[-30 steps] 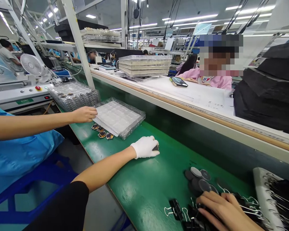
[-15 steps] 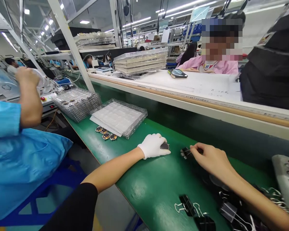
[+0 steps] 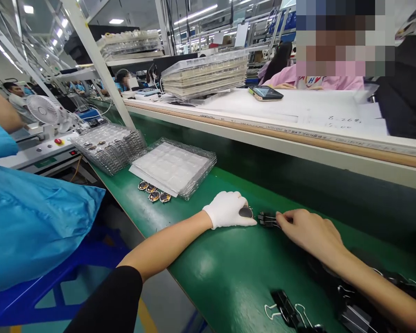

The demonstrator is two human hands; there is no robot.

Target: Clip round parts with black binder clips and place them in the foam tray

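While white-gloved left hand (image 3: pixel 227 210) clamps small dark round disc (image 3: pixel 246 212) right of paper-topped clear tray stack (image 3: pixel 200 178), bare right hand (image 3: pixel 312 229) pinches black binder clip (image 3: pixel 264 219) by wire handles, farther right. Disc probably light, rigid; rim hold safest. Clip likely stiff-sprung.

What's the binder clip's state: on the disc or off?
Off: the binder clip in the bare right hand sits short of the disc in the gloved left hand; green tabletop shows between them.

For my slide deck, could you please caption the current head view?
A white-gloved left hand holds a dark round piece beside a black binder clip gripped by the bare right hand.
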